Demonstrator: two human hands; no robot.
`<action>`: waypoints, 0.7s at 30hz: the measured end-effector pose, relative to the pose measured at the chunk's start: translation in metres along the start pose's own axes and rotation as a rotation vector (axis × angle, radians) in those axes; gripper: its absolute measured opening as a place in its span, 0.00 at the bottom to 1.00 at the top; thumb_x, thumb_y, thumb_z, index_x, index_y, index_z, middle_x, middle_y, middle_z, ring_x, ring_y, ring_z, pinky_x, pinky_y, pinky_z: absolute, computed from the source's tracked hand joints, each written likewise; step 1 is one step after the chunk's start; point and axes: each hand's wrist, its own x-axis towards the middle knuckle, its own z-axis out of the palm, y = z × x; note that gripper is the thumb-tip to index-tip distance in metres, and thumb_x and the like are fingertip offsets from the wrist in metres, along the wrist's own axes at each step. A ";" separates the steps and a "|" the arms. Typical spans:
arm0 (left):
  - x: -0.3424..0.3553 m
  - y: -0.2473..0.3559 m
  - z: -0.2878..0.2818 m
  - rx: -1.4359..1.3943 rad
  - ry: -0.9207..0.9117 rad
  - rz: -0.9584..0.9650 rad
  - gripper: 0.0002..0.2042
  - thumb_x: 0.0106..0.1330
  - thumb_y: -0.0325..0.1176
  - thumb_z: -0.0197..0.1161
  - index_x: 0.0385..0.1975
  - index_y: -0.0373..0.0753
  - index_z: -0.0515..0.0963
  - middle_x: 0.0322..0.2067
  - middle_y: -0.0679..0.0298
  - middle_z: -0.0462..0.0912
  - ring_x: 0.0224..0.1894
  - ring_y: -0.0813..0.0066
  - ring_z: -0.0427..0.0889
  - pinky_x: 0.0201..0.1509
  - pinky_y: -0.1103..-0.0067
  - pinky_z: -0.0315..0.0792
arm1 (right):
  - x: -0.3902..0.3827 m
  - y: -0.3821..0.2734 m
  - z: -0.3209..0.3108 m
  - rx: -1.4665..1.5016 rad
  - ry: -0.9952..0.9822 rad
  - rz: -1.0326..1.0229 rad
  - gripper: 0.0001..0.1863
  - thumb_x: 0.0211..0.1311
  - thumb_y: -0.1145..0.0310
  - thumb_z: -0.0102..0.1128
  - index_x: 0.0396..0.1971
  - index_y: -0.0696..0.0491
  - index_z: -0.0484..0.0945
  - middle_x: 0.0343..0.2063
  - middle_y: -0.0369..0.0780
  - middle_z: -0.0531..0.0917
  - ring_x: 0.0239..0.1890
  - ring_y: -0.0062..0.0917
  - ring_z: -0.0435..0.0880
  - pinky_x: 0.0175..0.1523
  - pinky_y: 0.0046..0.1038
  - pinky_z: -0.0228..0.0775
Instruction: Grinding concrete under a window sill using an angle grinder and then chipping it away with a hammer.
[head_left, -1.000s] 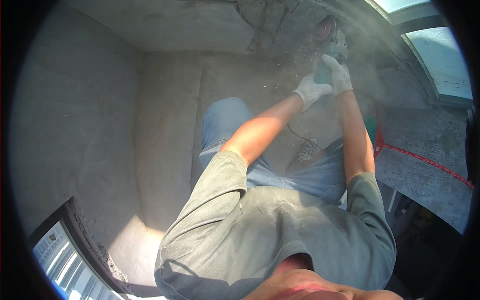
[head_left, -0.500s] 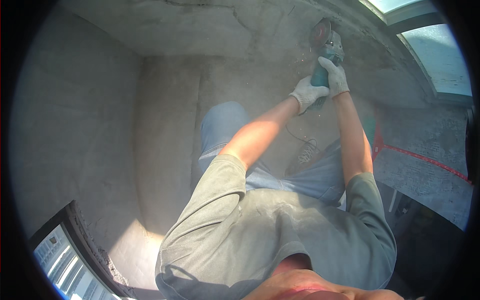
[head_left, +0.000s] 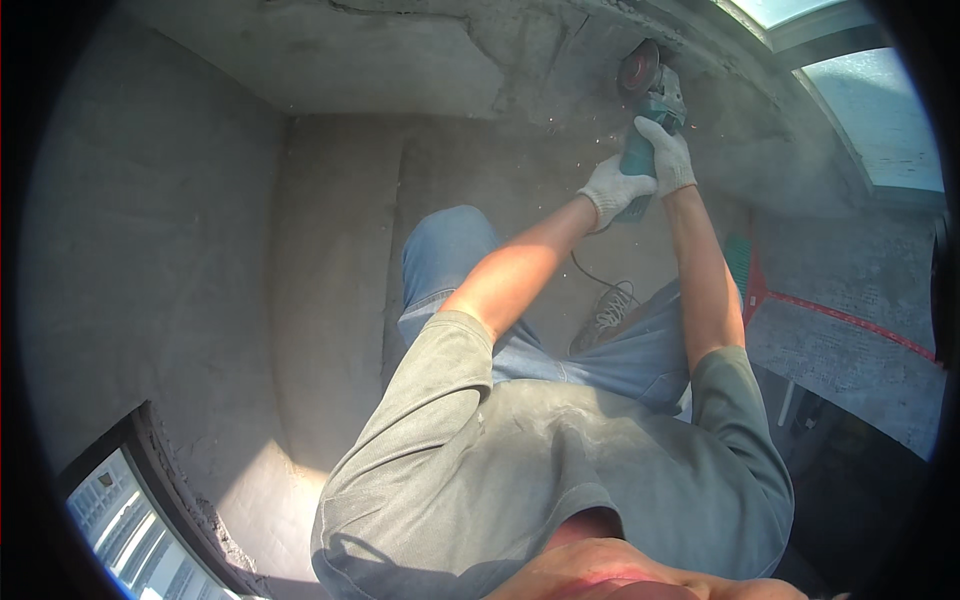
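Grey concrete backs the angle grinder, grasped by left hand and right hand — a hold suited to steadying — though disc contact is too hazy to tell.

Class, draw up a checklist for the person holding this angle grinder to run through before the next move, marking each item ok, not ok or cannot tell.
1. Left hand gloved and gripping the angle grinder: ok.
2. Right hand gloved and gripping it, nearer the disc than the left: ok.
3. Cord away from the disc: ok; it hangs below the hands, near the shoe.
4. Sleeves clear of the disc: ok; they are short, ending on the upper arms.
5. Air free of flying bits: not ok; bright specks show left of the grinder.
6. Disc off the concrete: cannot tell from this angle.
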 end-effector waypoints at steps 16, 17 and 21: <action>-0.003 0.004 -0.002 -0.021 -0.034 0.047 0.23 0.54 0.35 0.71 0.50 0.38 0.77 0.40 0.63 0.82 0.40 0.74 0.82 0.44 0.74 0.77 | 0.000 0.001 0.000 -0.010 0.009 0.020 0.19 0.57 0.67 0.70 0.48 0.57 0.79 0.34 0.41 0.84 0.32 0.29 0.86 0.37 0.32 0.79; -0.003 0.004 -0.002 0.008 -0.025 0.023 0.23 0.54 0.35 0.71 0.50 0.38 0.77 0.40 0.64 0.82 0.40 0.74 0.82 0.44 0.74 0.77 | 0.000 0.001 0.000 -0.006 0.021 0.024 0.19 0.57 0.67 0.70 0.47 0.57 0.79 0.34 0.41 0.84 0.32 0.29 0.85 0.37 0.31 0.79; -0.002 0.005 -0.002 0.017 -0.037 -0.016 0.23 0.54 0.35 0.71 0.51 0.38 0.77 0.41 0.64 0.82 0.40 0.74 0.82 0.43 0.74 0.78 | 0.001 0.000 0.000 -0.041 0.027 0.001 0.19 0.56 0.67 0.71 0.47 0.57 0.79 0.35 0.41 0.84 0.32 0.29 0.86 0.37 0.32 0.79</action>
